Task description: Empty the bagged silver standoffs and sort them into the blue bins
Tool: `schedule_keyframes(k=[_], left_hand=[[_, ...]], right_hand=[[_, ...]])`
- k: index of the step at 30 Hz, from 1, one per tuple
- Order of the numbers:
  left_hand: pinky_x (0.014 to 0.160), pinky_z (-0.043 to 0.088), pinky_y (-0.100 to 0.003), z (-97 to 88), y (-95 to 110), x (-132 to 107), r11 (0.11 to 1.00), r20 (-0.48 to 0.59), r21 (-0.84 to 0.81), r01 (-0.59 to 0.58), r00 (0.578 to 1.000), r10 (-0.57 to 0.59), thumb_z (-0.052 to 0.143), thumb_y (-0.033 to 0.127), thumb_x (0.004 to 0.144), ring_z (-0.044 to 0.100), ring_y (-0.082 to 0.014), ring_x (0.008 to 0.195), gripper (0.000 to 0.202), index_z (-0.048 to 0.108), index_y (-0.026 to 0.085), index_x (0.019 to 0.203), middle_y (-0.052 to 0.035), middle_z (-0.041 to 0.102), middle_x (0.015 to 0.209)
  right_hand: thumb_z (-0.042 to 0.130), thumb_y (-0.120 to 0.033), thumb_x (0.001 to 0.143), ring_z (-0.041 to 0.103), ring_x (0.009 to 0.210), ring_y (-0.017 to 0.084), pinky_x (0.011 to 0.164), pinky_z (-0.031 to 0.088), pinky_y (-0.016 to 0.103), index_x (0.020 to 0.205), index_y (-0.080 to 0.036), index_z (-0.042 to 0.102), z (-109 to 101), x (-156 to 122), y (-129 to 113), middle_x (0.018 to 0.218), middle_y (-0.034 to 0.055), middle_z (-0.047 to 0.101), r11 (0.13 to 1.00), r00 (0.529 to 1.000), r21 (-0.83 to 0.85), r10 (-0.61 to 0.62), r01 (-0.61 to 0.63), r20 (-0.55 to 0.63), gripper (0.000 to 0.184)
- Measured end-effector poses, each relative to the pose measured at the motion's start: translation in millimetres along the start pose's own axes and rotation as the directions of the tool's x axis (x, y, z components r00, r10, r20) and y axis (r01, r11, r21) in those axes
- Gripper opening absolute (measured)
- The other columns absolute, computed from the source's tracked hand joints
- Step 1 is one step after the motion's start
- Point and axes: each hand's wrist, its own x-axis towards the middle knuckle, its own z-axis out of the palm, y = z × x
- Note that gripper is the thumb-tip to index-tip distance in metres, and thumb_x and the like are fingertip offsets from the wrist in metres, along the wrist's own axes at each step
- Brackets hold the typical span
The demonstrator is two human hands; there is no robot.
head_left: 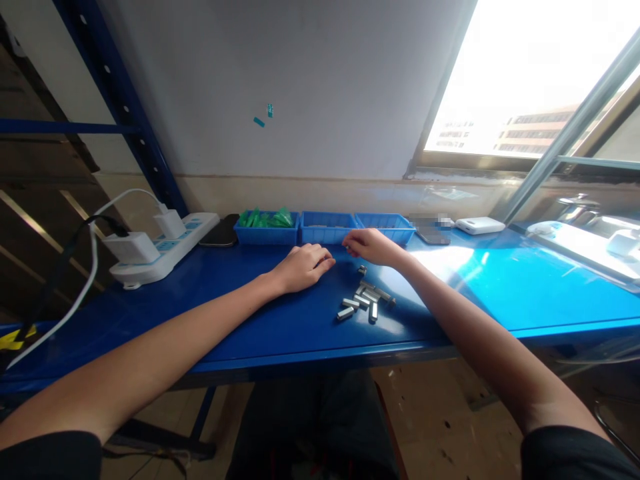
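My left hand (303, 268) rests palm down on the blue tabletop, fingers loosely stretched to the right and holding nothing that shows. My right hand (369, 246) is just in front of the blue bins, with thumb and fingers pinched together. Something small and pale may show at those fingertips, too small to name. Below the hands lies a loose group of small silver metal pieces (362, 301), several of them block-shaped. One more metal piece (362, 270) sits apart, nearer my right hand. In the middle blue bin (327, 235) I can barely see the contents.
The left blue bin (267, 235) holds green plastic; the right blue bin (390, 230) is partly behind my right hand. A white power strip (187, 243) with plugs and a dark phone (221, 231) lie left. Another phone (434, 233) and a white box (480, 225) lie right.
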Motion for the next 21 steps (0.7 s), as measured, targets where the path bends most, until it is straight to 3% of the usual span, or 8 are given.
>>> schedule_keyframes(k=[4,8,12,17,21], left_hand=[[0.080,0.043,-0.034,1.3,-1,0,0.999,-0.026,0.021,0.028,0.999,-0.028,0.041,0.041,0.092,0.060,-0.0217,0.091,0.029,0.061,0.021,0.099,-0.0043,0.066,0.092],[0.075,0.042,-0.035,2.7,-2,-1,0.995,-0.089,0.015,0.096,0.992,-0.094,0.044,0.045,0.090,0.061,-0.0227,0.089,0.031,0.058,0.021,0.103,-0.0026,0.067,0.086],[0.072,0.042,-0.033,1.5,-1,-2,0.992,-0.167,-0.005,0.126,0.978,-0.125,0.045,0.047,0.089,0.063,-0.0216,0.084,0.031,0.057,0.021,0.100,-0.0018,0.067,0.081],[0.071,0.042,-0.031,-0.7,1,-2,0.995,-0.226,-0.036,0.090,0.969,-0.096,0.043,0.038,0.092,0.063,-0.0199,0.080,0.023,0.056,0.019,0.097,-0.0028,0.066,0.082],[0.066,0.042,-0.029,-1.5,2,-1,0.993,-0.227,-0.066,0.102,0.967,-0.114,0.037,0.036,0.095,0.062,-0.0197,0.078,0.025,0.056,0.019,0.093,-0.0037,0.066,0.081]], right_hand=[[0.054,-0.023,0.084,0.065,0.065,0.014,0.064,0.054,0.026,0.080,-0.016,0.061,11,3,-7,0.068,0.0022,0.067,0.939,0.998,0.342,0.058,-0.040,-0.040,0.011],[0.055,-0.023,0.084,0.065,0.063,0.014,0.063,0.055,0.026,0.078,-0.017,0.059,20,3,-18,0.067,0.0018,0.067,0.887,0.998,0.460,0.060,-0.040,-0.030,0.009],[0.057,-0.021,0.081,0.063,0.060,0.013,0.057,0.053,0.024,0.083,-0.017,0.055,28,1,-25,0.067,0.0006,0.066,0.887,0.998,0.460,-0.015,0.039,-0.056,0.004],[0.054,-0.022,0.082,0.065,0.064,0.015,0.060,0.052,0.026,0.082,-0.018,0.052,31,-1,-30,0.069,0.0016,0.066,0.896,0.996,0.437,-0.061,0.084,-0.066,0.005],[0.054,-0.016,0.080,0.065,0.073,0.015,0.067,0.050,0.025,0.091,-0.017,0.057,27,-5,-31,0.079,0.0033,0.068,0.960,0.965,0.132,-0.228,0.245,-0.132,0.011]])
